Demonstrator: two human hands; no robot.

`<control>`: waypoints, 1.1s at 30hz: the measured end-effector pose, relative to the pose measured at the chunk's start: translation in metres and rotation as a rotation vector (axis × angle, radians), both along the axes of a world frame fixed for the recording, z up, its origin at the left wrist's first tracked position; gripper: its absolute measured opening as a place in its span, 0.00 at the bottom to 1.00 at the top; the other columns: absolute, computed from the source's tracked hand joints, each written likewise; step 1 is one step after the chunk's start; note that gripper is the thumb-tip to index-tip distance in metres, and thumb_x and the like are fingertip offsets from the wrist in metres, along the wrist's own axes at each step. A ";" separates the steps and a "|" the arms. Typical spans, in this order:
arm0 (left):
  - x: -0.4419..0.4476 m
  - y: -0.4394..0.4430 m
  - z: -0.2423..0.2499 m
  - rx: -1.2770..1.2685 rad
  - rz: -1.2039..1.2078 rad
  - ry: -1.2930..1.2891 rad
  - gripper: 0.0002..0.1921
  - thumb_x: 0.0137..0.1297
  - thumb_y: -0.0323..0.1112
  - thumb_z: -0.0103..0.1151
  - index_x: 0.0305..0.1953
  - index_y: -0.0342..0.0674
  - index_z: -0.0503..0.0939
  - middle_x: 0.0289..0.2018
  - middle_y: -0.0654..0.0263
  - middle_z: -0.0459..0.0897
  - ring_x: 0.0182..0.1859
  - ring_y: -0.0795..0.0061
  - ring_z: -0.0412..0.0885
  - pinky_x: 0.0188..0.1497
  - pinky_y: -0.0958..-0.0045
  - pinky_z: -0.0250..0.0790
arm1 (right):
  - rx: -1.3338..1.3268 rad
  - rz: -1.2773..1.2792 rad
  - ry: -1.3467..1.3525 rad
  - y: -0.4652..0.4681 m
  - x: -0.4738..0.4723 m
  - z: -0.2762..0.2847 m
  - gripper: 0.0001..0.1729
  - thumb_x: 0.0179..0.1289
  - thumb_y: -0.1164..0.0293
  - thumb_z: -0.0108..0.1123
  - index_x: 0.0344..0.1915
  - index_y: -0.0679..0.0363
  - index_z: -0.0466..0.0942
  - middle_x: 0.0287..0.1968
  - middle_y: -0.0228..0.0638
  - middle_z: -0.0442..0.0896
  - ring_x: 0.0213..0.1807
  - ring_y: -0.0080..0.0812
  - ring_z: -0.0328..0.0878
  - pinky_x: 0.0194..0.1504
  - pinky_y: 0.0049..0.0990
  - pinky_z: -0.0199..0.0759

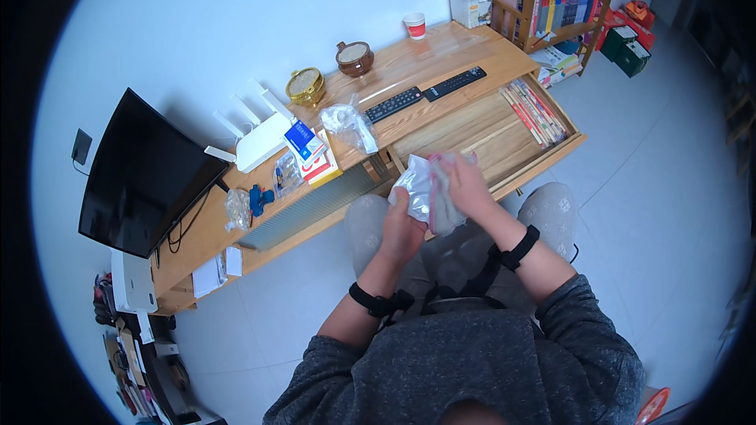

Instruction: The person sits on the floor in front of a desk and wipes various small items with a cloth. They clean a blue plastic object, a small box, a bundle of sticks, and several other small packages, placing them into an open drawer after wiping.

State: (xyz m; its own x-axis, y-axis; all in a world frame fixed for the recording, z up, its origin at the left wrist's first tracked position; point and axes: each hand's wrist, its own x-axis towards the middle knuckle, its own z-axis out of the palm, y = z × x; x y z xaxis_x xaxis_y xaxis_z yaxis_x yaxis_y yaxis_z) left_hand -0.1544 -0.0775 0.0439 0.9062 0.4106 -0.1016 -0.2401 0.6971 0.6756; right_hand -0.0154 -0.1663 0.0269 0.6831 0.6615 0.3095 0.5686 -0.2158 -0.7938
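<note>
My left hand grips a shiny white plastic packet, its thumb lying across the front. Pressed up against the packet is a clear plastic bag with a pink edge, which my right hand holds from the other side. Whether the packet is partly inside the bag cannot be told. Both hands are above my lap, at the near left corner of a pulled-out wooden drawer. A row of thin booklets lies at the drawer's right end.
On the wooden cabinet are two remote controls, a crumpled clear bag, small boxes, a white router, two pots and a paper cup. A monitor stands left; a bookshelf stands right.
</note>
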 end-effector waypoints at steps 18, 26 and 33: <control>0.000 0.007 -0.021 0.081 0.023 -0.031 0.24 0.75 0.44 0.43 0.68 0.44 0.58 0.62 0.63 0.68 0.64 0.65 0.69 0.65 0.63 0.63 | 0.012 0.481 -0.117 -0.016 -0.049 0.052 0.26 0.71 0.60 0.49 0.66 0.51 0.65 0.69 0.43 0.64 0.74 0.48 0.49 0.71 0.49 0.39; -0.006 0.001 -0.004 0.065 -0.027 -0.095 0.25 0.76 0.47 0.40 0.69 0.45 0.57 0.63 0.64 0.68 0.64 0.65 0.69 0.64 0.64 0.65 | 0.024 0.368 -0.202 -0.017 -0.058 0.042 0.27 0.68 0.57 0.53 0.66 0.43 0.66 0.74 0.41 0.54 0.75 0.53 0.44 0.69 0.62 0.33; -0.006 0.002 0.006 0.012 -0.077 0.009 0.27 0.76 0.52 0.35 0.67 0.39 0.58 0.63 0.63 0.68 0.65 0.65 0.68 0.65 0.60 0.62 | 0.138 0.105 0.015 -0.005 -0.019 0.006 0.25 0.64 0.71 0.57 0.61 0.52 0.69 0.64 0.49 0.68 0.64 0.49 0.67 0.61 0.38 0.64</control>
State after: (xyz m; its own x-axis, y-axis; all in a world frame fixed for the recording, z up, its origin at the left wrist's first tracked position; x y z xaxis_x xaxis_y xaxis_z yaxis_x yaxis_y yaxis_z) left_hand -0.1609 -0.0755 0.0498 0.9342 0.3408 -0.1054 -0.1800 0.7054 0.6856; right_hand -0.0341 -0.1716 0.0326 0.6176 0.6818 0.3921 0.5699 -0.0444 -0.8205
